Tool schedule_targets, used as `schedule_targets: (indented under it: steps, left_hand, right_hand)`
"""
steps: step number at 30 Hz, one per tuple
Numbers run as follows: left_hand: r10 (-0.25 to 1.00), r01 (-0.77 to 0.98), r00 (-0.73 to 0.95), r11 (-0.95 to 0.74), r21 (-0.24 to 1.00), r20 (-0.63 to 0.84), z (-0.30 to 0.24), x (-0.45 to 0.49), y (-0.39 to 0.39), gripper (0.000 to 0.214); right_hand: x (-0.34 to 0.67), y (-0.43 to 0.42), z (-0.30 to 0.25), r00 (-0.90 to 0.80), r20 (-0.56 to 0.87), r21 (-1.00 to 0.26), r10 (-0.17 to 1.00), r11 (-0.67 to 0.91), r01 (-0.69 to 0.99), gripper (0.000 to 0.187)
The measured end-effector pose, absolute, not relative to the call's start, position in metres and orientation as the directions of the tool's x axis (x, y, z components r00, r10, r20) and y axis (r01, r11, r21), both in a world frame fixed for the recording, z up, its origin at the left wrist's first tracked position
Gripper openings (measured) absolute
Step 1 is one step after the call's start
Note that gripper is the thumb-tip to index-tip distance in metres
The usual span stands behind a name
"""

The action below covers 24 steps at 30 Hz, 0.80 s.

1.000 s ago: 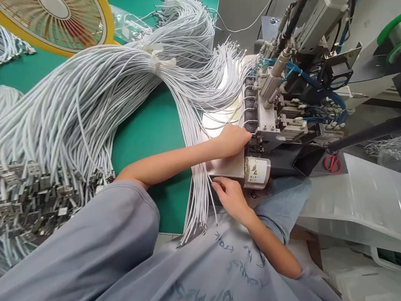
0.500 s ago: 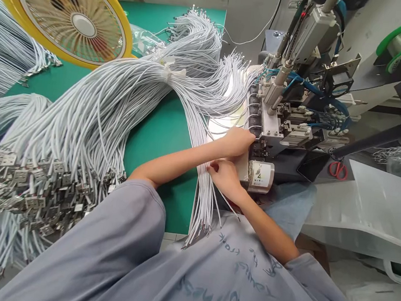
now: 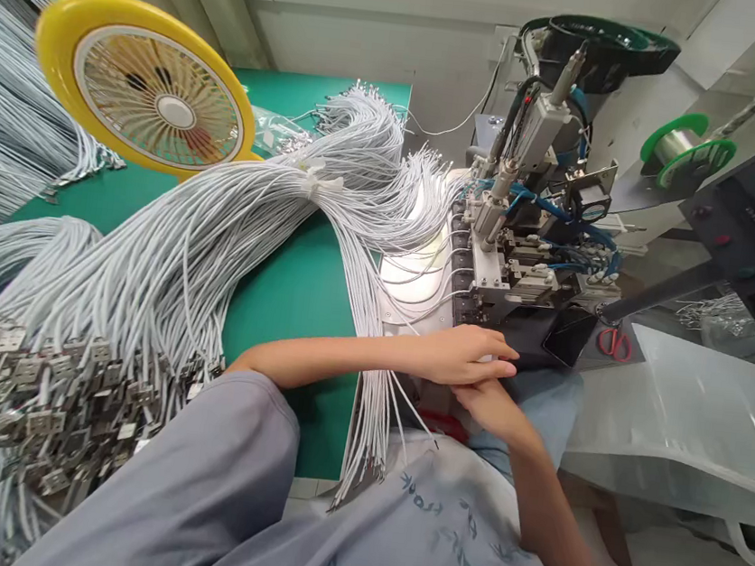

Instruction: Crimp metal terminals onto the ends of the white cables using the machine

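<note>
The left hand [image 3: 461,356] is laid flat, its fingers [image 3: 500,368] stretched out and nearly closed together, nothing visibly gripped. Beneath it the right hand [image 3: 490,405] is crossed; whether its fingers hold anything cannot be told. The loose white cables [image 3: 376,383] hang just left of both hands, running lengthwise off the tabletop [image 3: 296,283] edge. The machine [image 3: 530,264] stands just beyond.

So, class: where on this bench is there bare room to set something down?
Bare green mat shows between the cable bundle and the strand hanging off the edge, and behind the fan. Crowded: connectors front left, machine, both hands.
</note>
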<state>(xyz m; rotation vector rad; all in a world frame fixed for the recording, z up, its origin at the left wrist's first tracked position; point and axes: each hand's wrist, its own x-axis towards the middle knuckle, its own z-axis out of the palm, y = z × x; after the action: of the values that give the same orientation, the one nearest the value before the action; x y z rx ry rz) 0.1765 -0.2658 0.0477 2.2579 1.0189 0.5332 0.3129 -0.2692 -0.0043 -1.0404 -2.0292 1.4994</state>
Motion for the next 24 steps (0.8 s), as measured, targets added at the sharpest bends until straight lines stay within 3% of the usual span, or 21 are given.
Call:
schedule_targets:
  steps: [3, 6, 9, 13, 18, 24]
  left_hand:
    - [0.823, 0.587, 0.567, -0.442, 0.679, 0.045, 0.042, 0.173, -0.259, 0.037]
    - [0.887, 0.604, 0.46, -0.351, 0.715, 0.047, 0.037, 0.17, -0.252, 0.036]
    - [0.915, 0.553, 0.39, -0.323, 0.768, 0.104, 0.033, 0.169, -0.246, 0.023]
    - [0.918, 0.482, 0.356, -0.339, 0.808, 0.173, 0.032, 0.167, -0.242, 0.02]
    - [0.894, 0.453, 0.362, -0.416, 0.788, 0.263, 0.036, 0.166, -0.243, 0.019]
    - [0.874, 0.374, 0.372, -0.45, 0.811, 0.313, 0.033, 0.168, -0.244, 0.016]
  right_hand:
    - [0.341, -0.25, 0.002, -0.566, -0.101, -0.965, 0.818, 0.058, 0.255, 0.017]
    - [0.349, -0.236, 0.004, -0.28, -0.031, -0.994, 0.96, -0.001, 0.107, 0.016]
    - [0.344, -0.233, 0.005, -0.098, -0.019, -0.995, 0.995, -0.029, -0.098, 0.02]
    - [0.335, -0.237, 0.01, -0.125, -0.036, -0.965, 0.991, -0.067, -0.253, 0.023]
    - [0.33, -0.236, 0.007, -0.17, -0.045, -0.95, 0.984, -0.095, -0.298, 0.024]
    - [0.323, -0.234, -0.003, -0.11, 0.173, -0.966, 0.979, 0.147, -0.212, 0.021]
